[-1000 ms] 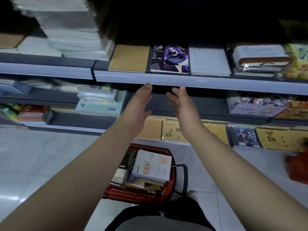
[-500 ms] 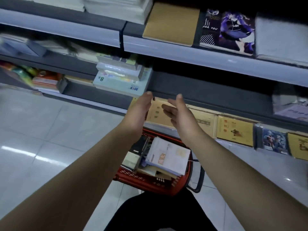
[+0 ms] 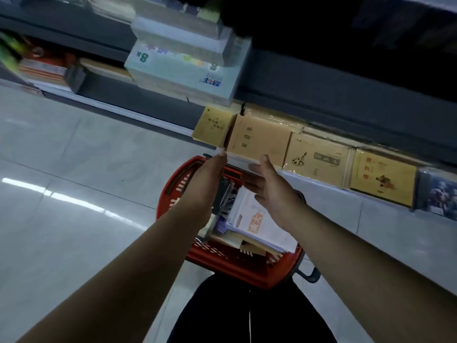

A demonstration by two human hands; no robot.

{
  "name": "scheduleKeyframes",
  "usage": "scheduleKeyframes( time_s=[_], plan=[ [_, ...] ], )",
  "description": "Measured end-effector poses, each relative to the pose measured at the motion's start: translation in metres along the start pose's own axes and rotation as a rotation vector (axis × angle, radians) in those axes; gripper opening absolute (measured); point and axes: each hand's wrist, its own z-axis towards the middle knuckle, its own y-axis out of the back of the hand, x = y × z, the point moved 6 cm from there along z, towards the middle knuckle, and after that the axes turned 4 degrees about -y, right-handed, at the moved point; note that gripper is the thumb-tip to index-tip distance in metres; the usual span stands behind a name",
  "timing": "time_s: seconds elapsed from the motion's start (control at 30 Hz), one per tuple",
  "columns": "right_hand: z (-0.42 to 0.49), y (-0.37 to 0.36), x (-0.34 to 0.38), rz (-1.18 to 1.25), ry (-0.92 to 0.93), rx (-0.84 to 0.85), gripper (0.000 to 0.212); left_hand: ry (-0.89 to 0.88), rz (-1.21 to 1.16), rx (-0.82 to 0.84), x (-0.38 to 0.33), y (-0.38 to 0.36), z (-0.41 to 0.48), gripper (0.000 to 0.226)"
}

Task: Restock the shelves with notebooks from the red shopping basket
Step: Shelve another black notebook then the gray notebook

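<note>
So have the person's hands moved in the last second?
Yes. Both hands went down from the upper shelf edge to the bottom shelf: the left hand and right hand now hold a tan notebook stack there, above the red basket.

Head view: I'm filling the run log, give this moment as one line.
left hand at tan stack left edge | right hand under stack front | red basket below, still full

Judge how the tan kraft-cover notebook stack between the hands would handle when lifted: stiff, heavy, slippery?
The tan kraft-cover notebook stack is thick with white page edges, so probably stiff and fairly heavy. The left hand flanks it and the right hand supports its front edge, suggesting it needs both. A neighbouring yellow-brown notebook pack looks glossily wrapped; if this one is too, it may slip.
</note>
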Motion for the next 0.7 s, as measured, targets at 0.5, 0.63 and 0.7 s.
scheduleKeyframes(
  time_s=[0.5, 0.63, 0.7],
  plan=[
    [0.078, -0.026, -0.096, 0.079, -0.179, 0.074, 0.058, 0.08, 0.098, -0.04, 0.108, 0.025, 0.041, 0.024],
    [0.097, -0.028, -0.112, 0.126, -0.209, 0.054, 0.049, 0.117, 0.069, -0.064, 0.129, 0.032, 0.06, 0.02],
    [0.106, -0.03, -0.119, 0.108, -0.214, 0.064, 0.057, 0.115, 0.066, -0.07, 0.135, 0.036, 0.07, 0.027]
  ],
)
